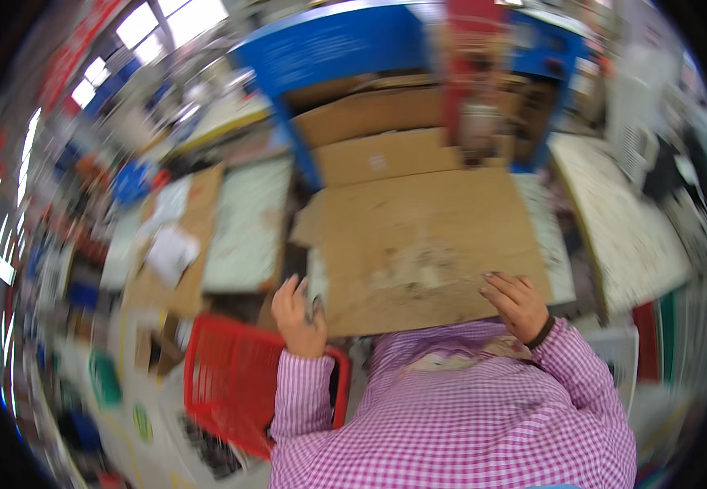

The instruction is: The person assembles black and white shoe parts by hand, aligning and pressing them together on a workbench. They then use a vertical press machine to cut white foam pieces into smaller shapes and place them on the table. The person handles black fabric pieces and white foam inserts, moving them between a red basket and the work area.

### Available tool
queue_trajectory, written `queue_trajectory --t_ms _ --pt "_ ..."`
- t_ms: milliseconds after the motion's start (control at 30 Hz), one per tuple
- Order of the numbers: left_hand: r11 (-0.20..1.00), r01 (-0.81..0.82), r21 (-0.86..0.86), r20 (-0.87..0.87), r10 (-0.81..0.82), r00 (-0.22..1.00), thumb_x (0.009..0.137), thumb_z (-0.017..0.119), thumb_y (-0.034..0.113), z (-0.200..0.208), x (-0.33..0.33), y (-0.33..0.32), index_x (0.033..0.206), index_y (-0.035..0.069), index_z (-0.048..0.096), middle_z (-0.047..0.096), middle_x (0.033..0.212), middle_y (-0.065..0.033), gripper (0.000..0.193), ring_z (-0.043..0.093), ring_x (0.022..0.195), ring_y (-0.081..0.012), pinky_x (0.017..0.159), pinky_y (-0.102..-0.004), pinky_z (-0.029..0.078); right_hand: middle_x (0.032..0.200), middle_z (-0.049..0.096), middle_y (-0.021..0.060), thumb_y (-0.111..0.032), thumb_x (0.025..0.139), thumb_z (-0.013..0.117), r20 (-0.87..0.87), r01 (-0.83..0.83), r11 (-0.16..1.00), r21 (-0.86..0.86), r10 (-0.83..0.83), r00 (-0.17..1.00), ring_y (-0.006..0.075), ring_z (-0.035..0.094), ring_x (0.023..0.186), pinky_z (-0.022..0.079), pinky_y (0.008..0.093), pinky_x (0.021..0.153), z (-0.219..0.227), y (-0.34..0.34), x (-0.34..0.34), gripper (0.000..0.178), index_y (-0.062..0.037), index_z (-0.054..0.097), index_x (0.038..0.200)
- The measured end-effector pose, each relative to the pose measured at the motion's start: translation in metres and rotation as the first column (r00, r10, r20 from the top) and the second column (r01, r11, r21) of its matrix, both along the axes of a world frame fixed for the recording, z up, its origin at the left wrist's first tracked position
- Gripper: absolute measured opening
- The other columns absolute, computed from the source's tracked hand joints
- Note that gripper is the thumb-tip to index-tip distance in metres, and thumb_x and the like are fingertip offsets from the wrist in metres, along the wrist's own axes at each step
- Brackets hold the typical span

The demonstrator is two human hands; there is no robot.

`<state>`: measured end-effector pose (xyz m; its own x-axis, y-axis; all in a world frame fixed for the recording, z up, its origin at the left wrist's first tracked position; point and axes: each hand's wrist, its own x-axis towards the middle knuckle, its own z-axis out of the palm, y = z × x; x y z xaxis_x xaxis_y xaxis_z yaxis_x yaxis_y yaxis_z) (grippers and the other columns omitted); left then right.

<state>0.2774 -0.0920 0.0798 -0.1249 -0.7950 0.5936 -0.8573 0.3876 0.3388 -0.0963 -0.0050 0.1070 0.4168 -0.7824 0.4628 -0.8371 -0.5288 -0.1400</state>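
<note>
My left hand [299, 319] is raised at the left front corner of a worn cardboard sheet [418, 216], above a red plastic basket [235, 383]. A small dark grey curved piece [316, 309] shows at its thumb, seemingly held there; blur hides its kind. Over the sheet's right front part hovers my right hand [519, 306], its fingers stretched out and nothing in them. The sheet lies flat on a pale tabletop [542, 220] and carries dark smudges near its middle.
Behind the sheet stands a blue machine frame [337, 49] with a blurred red upright part [474, 57] and cardboard panels [386, 155]. Pale side tables flank it, the left one [247, 220] next to white crumpled material [172, 253], the right one [626, 232] close by.
</note>
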Motion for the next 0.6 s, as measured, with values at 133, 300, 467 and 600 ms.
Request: queue_trajectory --t_ms 133,300,467,600 --pt "0.968 -0.246 -0.042 -0.087 0.241 0.967 0.071 0.064 0.005 0.017 0.054 0.021 0.116 -0.002 0.053 0.054 0.115 -0.0174 0.047 0.049 0.109 -0.0339 0.096 -0.0403 0.036 0.112 0.059 0.0146 -0.003 0.073 0.056 0.035 -0.263 0.965 0.009 0.263 0.964 0.0275 0.056 0.105 0.044 0.0370 0.080 -0.011 -0.026 0.027 0.030 -0.0033 0.060 0.102" --pt "0.857 -0.507 0.092 -0.389 0.499 0.774 0.078 0.069 0.019 0.004 0.109 0.035 0.120 -0.007 0.048 0.051 0.120 -0.0232 0.054 0.050 0.110 -0.0357 0.096 -0.0390 0.038 0.113 0.058 0.0150 -0.004 0.074 0.056 0.058 -0.412 0.906 0.095 0.408 0.911 0.0290 0.055 0.106 0.044 0.0380 0.080 -0.017 -0.008 -0.010 0.029 -0.0031 0.060 0.103" --pt "0.772 -0.629 0.087 -0.290 0.624 0.725 0.073 0.071 0.025 -0.021 0.239 -0.042 0.124 -0.011 0.040 0.045 0.125 -0.0298 0.070 0.043 0.118 -0.0379 0.102 -0.0397 0.032 0.111 0.059 0.0154 -0.002 0.073 0.059 0.040 -0.304 0.907 0.292 0.306 0.951 0.0311 0.056 0.104 0.044 0.0389 0.079 -0.034 -0.020 -0.009 0.027 -0.0024 0.061 0.100" --pt "0.565 -0.821 0.082 0.083 0.817 0.571 0.069 0.071 0.026 -0.068 0.320 -0.126 0.127 -0.004 0.042 0.044 0.129 -0.0250 0.071 0.036 0.124 -0.0380 0.108 -0.0401 0.027 0.111 0.059 0.0162 -0.001 0.073 0.060 0.137 -0.259 0.955 0.141 0.241 0.961 0.0324 0.057 0.102 0.044 0.0393 0.078 -0.040 -0.043 0.008 0.026 -0.0022 0.061 0.099"
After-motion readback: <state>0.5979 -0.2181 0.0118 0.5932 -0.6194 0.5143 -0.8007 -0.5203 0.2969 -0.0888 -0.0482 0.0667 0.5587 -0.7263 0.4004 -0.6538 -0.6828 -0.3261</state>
